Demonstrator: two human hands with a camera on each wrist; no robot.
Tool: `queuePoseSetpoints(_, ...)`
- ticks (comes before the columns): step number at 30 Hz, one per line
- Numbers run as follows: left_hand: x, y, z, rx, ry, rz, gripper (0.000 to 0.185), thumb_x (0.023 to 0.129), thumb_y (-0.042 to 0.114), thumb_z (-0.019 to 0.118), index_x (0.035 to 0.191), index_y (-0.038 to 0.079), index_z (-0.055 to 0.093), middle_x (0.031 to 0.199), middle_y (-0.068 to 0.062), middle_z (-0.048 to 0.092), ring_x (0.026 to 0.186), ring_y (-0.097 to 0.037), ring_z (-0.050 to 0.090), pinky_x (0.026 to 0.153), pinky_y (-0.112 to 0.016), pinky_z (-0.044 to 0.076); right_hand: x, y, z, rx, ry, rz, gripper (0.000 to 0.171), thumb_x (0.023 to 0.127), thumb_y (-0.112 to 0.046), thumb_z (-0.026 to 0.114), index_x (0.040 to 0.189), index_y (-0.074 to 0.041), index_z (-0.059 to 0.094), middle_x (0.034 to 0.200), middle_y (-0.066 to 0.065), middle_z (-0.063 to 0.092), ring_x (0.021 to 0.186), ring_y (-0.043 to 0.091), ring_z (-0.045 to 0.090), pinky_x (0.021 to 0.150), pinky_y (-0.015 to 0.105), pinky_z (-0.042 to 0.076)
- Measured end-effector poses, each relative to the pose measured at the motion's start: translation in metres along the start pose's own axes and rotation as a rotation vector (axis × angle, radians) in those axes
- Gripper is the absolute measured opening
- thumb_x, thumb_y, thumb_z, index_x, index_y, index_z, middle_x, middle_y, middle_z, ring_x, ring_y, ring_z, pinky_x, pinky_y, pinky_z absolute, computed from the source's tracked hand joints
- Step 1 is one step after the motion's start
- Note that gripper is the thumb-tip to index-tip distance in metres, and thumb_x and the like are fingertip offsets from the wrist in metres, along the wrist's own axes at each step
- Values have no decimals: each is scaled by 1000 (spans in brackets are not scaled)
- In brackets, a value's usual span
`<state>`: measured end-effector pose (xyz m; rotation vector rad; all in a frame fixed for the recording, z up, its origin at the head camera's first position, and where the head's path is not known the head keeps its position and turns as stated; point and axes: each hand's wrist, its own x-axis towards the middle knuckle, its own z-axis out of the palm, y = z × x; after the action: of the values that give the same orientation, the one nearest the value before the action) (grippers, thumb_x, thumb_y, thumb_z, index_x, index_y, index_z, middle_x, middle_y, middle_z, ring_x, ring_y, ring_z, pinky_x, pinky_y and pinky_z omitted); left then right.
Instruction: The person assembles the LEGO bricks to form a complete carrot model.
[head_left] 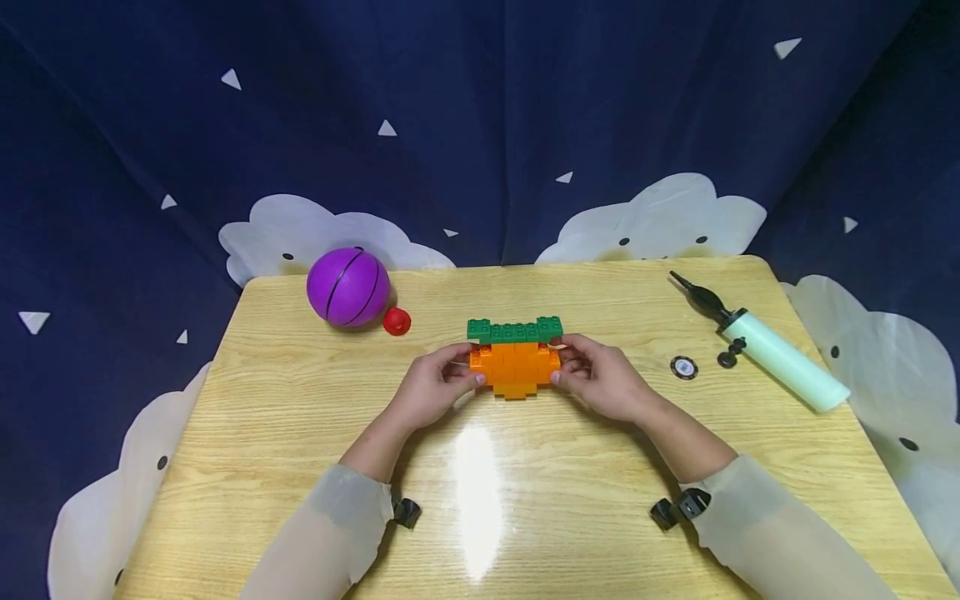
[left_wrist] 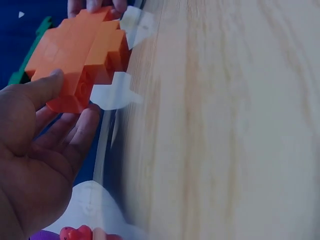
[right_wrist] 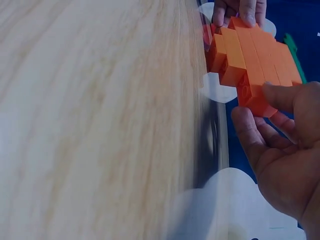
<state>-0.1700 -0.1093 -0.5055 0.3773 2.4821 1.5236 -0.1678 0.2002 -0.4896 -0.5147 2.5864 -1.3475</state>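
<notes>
A brick model with an orange stepped body (head_left: 514, 368) and a green top row (head_left: 515, 330) stands upright at the middle of the wooden table (head_left: 300, 400). My left hand (head_left: 435, 387) grips its left end, thumb on the front face and fingers behind. My right hand (head_left: 596, 377) grips the right end the same way. In the left wrist view the orange body (left_wrist: 80, 55) lies between my thumb (left_wrist: 37, 87) and fingers. In the right wrist view the orange bricks (right_wrist: 252, 62) sit under my thumb (right_wrist: 290, 97), the other hand's fingers at the far end.
A purple ball (head_left: 348, 287) and a small red piece (head_left: 397, 321) lie at the back left. A pale green hand pump (head_left: 780, 357), two small black parts and a round black disc (head_left: 684, 367) sit at the right. Dark blue cloth with white clouds surrounds the table.
</notes>
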Motion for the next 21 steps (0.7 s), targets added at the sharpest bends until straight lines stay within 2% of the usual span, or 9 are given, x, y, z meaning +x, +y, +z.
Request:
queuePoseSetpoints(4,3,0,1,6,17,8,52,93,18,80,142,17,63,121,-5,71,96,-14,72,87,-31,59,3,-2,0,-21,29,3,42,96,-15,75,136,-11,62,109,5,72,85,19,63,71,28,55)
queuePoseSetpoints(7,4,1,3,14,31,2,52,93,18,81,142,20,63,121,-5,71,95,-14,72,85,-30,60,5,-3,0,-46,42,9,40,97,-16,74,135,-12,64,107,3,73,83,18,62,71,28,54)
queuePoseSetpoints(14,6,2,5,23,61,1,52,92,13,81,140,20,64,120,-6,73,95,-15,73,84,-29,60,8,-1,0,-30,29,38,50,92,-14,79,138,-9,63,108,5,72,81,18,63,70,28,56)
queuePoseSetpoints(21,8,1,6,20,51,-4,56,89,10,83,141,19,65,124,-9,72,96,-16,75,82,-29,61,9,2,-1,-66,6,47,57,90,-14,80,143,-5,60,101,3,73,81,16,66,73,29,59)
